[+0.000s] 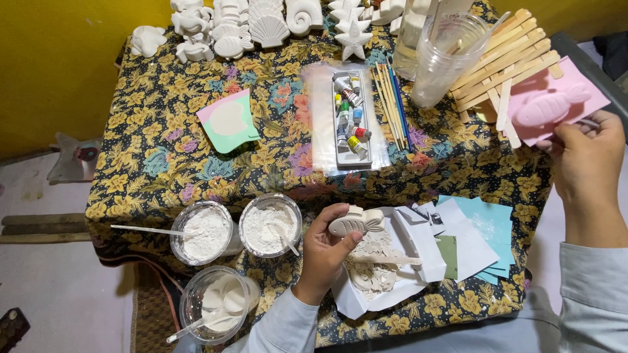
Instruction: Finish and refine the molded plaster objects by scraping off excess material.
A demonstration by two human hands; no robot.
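On a flower-patterned bench (163, 157), three bowls of white powder (203, 232) sit at the left. Beside them, the left hand (324, 252) grips a white plaster fish (356, 223) over scrap-filled paper (376, 268). At far right, the right hand (585, 160) pinches a pink fish mould (553, 101).

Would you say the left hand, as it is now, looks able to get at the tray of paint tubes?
Probably not freely: the left hand is gripping a white fish cast. The path to the tray of paint tubes looks open across the cloth, but the fingers are occupied.
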